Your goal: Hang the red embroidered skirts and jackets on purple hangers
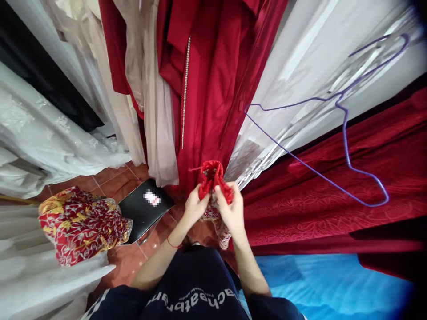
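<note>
In front of my body both hands hold a garment with a gathered red waistband (212,170) and patterned red-and-white cloth that hangs below it. My left hand (196,205) is closed on the band's left side, thumb on top. The right side of the band is pinched by my right hand (232,208), its thumb pressing near the middle. A thin red cord sticks out to the left of the band. Much of the hanging cloth is hidden behind my hands and forearms.
A purple wire hanger (300,156) hangs at the right before red lace cloth (300,213). Red gowns (213,80) hang ahead, white dresses (36,111) at left. A patterned cloth (83,224) lies on a black seat (147,218). Blue fabric (320,284) spreads at lower right.
</note>
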A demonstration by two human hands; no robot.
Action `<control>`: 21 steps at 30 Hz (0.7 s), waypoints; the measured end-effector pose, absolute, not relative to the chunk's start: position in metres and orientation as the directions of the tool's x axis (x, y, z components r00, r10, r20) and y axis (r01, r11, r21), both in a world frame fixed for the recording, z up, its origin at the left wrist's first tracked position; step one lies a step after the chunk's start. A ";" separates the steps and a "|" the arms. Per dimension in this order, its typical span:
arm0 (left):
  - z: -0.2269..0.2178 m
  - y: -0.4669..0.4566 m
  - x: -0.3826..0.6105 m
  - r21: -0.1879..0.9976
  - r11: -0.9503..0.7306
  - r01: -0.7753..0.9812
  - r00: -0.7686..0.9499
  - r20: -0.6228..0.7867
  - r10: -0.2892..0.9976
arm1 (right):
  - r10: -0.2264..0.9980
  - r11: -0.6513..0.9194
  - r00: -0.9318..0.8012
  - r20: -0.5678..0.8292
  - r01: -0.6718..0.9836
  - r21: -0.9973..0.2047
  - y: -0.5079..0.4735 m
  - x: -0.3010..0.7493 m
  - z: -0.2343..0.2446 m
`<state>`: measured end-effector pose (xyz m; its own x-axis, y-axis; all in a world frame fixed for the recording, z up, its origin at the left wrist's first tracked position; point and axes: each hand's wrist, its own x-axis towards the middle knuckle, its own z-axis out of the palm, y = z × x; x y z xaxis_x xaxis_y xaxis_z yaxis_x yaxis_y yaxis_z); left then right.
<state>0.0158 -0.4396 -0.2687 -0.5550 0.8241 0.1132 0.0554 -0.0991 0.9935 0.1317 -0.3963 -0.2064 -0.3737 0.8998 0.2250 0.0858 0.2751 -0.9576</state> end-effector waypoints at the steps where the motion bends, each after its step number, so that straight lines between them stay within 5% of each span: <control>1: -0.263 -0.446 0.026 0.988 -0.155 0.000 -0.530 0.131 0.838 | 0.868 0.309 -0.434 0.241 0.094 -0.946 -0.407 0.126 -0.202; 4: -0.244 -0.470 0.035 0.980 -0.198 -0.023 -0.553 0.153 0.819 | 0.864 0.397 -0.403 0.301 0.177 -0.901 -0.419 0.122 -0.189; 8: -0.223 -0.493 0.003 0.953 -0.074 0.294 -0.560 0.234 0.795 | 0.911 0.401 -0.097 0.401 0.432 -0.807 -0.395 0.143 -0.175; 13: -0.203 -0.497 -0.045 0.615 0.141 0.776 -0.450 0.383 0.806 | 0.843 0.364 0.040 0.536 0.691 -0.624 -0.350 0.175 -0.178; 17: -0.187 -0.493 -0.064 0.415 0.308 0.856 -0.457 0.332 0.825 | 0.782 0.317 0.184 0.595 0.705 -0.635 -0.345 0.186 -0.182; 21: -0.179 -0.489 -0.077 0.353 0.359 0.864 -0.468 0.304 0.829 | 0.776 0.387 0.153 0.611 0.649 -0.655 -0.354 0.194 -0.173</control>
